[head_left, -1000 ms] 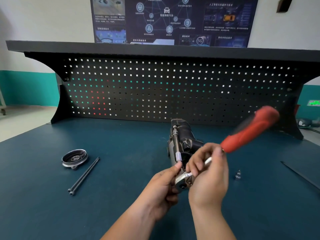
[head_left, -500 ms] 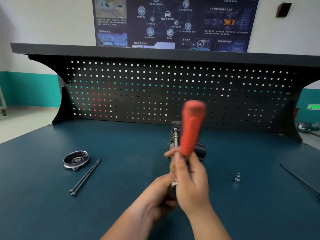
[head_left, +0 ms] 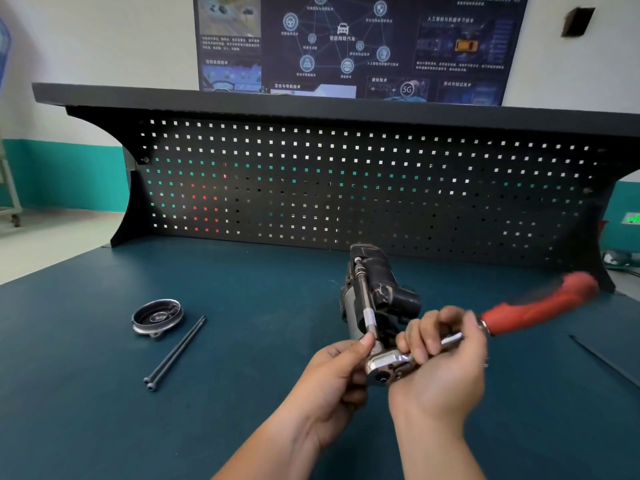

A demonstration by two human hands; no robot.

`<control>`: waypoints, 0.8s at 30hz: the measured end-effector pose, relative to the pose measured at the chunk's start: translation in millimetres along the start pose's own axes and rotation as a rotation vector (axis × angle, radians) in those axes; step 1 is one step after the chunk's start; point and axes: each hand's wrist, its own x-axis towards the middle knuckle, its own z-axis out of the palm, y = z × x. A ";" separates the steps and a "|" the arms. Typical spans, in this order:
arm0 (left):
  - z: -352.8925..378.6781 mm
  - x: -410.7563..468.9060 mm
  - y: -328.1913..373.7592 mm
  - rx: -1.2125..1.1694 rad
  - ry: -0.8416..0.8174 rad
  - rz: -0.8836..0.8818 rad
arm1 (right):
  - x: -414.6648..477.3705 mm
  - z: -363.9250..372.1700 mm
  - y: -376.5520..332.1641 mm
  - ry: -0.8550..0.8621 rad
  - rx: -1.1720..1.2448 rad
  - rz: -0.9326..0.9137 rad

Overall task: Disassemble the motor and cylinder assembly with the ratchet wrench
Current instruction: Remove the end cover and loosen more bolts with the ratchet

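Motor assembly (head_left: pixel 377 289), one ratchet wrench (head_left: pixel 519 315), two long bolts (head_left: pixel 175 351)

"5G" on wall poster (head_left: pixel 360 46)

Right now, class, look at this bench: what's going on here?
A person is working on the motor with a ratchet wrench. The left hand pinches the extension bar next to the wrench head, and the right hand grips the wrench's metal shank; its red handle points right and is blurred. The bar runs along the motor to its far end. A round cover and two long bolts lie on the bench to the left.
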 end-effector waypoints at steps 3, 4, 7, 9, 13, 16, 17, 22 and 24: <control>1.0 0.1 -1.1 0.010 -0.008 -0.021 | 4.0 -0.5 -0.8 -0.175 -0.235 -0.081; 0.4 0.1 -1.3 0.010 -0.010 -0.028 | 3.6 -2.0 0.6 -0.269 -0.311 -0.107; -2.9 1.1 -1.9 0.035 -0.011 -0.054 | -2.0 -7.7 4.5 -0.538 -0.552 -0.205; -3.7 0.5 -2.0 0.078 -0.002 -0.059 | -4.4 -9.8 6.1 -0.678 -0.753 -0.332; 1.2 -0.4 -2.3 0.088 0.010 0.012 | -8.3 -7.1 9.2 -0.836 -0.973 -0.457; 2.1 -0.2 -4.0 0.102 0.032 0.012 | -12.8 -6.5 11.7 -0.823 -0.943 -0.410; 0.2 0.9 -4.6 0.119 0.048 -0.020 | -14.1 -5.7 11.4 -0.778 -0.895 -0.377; -1.0 3.1 -1.8 0.101 0.088 -0.068 | -14.5 3.0 8.7 -0.333 -0.350 -0.058; 0.4 4.1 -0.3 0.020 0.086 -0.079 | -13.1 4.2 5.9 -0.138 -0.160 0.000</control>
